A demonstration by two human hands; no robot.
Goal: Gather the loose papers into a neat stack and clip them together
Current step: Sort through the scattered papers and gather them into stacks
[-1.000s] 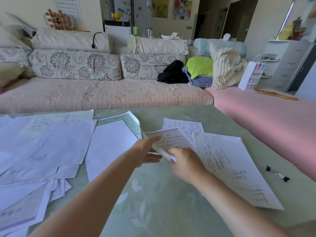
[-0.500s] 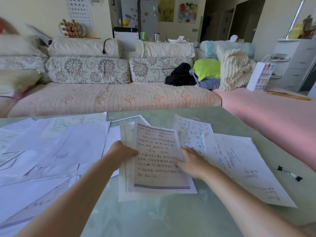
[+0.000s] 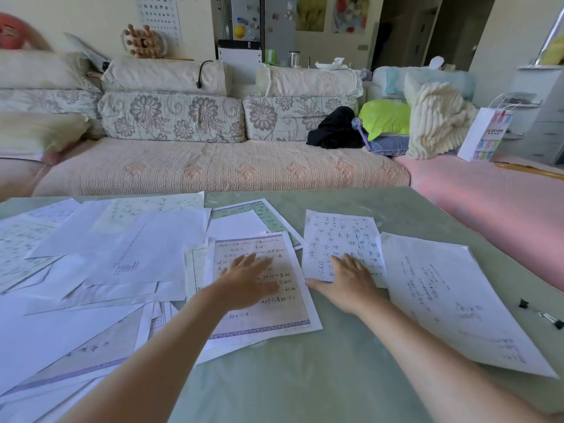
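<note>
Loose papers cover the green table (image 3: pixel 320 377). A handwritten sheet with a purple border (image 3: pixel 274 312) lies flat in the middle on one or two other sheets. My left hand (image 3: pixel 247 279) rests flat on it with fingers spread. To its right lies a smaller handwritten sheet (image 3: pixel 341 233), and my right hand (image 3: pixel 348 279) presses palm-down on its near edge. A larger written sheet (image 3: pixel 451 300) lies further right. A black binder clip (image 3: pixel 540 314) sits at the table's right edge, apart from both hands.
A wide, overlapping spread of white sheets (image 3: pixel 91 264) fills the table's left half. A floral sofa (image 3: pixel 213 166) runs along the far edge, and a pink cushion (image 3: pixel 494 209) borders the right side. A paper bag (image 3: pixel 485 132) stands on it.
Both hands held the purple-bordered sheet by its sides, laid it flat on the table, then let go. My left hand now rests on it; my right hand has shifted to the neighbouring sheet.
</note>
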